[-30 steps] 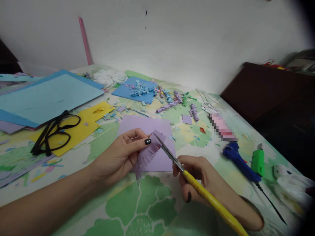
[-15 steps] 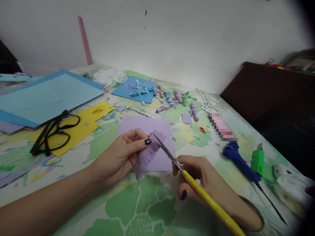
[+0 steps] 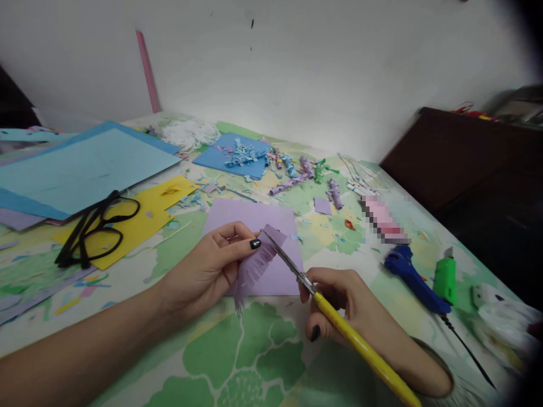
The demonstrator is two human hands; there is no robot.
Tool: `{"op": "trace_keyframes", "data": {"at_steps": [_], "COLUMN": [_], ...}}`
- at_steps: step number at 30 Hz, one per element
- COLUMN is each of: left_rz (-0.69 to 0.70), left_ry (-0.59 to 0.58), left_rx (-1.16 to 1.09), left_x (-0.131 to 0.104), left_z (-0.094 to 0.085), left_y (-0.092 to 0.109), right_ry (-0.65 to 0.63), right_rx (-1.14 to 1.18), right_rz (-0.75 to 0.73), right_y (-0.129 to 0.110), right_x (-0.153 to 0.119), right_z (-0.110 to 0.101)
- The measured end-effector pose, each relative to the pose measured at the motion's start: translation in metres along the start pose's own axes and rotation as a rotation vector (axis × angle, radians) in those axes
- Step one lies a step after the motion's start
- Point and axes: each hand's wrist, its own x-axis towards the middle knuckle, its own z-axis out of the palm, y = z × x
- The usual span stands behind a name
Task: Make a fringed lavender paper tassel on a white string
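Observation:
Between thumb and fingers, my left hand pinches a purple paper strip whose lower right edge is cut into a fine fringe. My right hand is closed round scissors with yellow handles; part of the grip is hidden. The metal blades cross the strip near its upper end, close to my left thumb, and look nearly closed. Beneath both hands lies a flat purple paper sheet on the green-and-white patterned tablecloth.
Black glasses rest on yellow paper at left, near large blue sheets. Rolled paper pieces and scraps lie behind. At right are a blue glue gun, a green cutter and a blurred pink object.
Both hands, the strip and the scissors stay almost in place. The right thumb and scissor handle have shifted very slightly left, and the view has moved a little.

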Motion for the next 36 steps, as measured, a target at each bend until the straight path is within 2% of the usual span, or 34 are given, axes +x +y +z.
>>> {"op": "trace_keyframes", "data": {"at_steps": [6, 24, 36], "left_rz": [0.005, 0.022, 0.016], "left_ry": [0.007, 0.004, 0.006], "left_rx": [0.005, 0.015, -0.009], "left_x": [0.0003, 0.0014, -0.0003], "left_z": [0.0, 0.0011, 0.0017], "left_y": [0.0001, 0.0013, 0.0028], "right_ry": [0.015, 0.006, -0.051], "right_rx": [-0.064, -0.038, 0.001], "right_rz": [-0.032, 0.017, -0.019], "right_y": [0.0009, 0.0018, -0.0062], "right_x": [0.0001, 0.0, -0.0018], "right_z": [-0.0012, -0.0013, -0.0009]}}
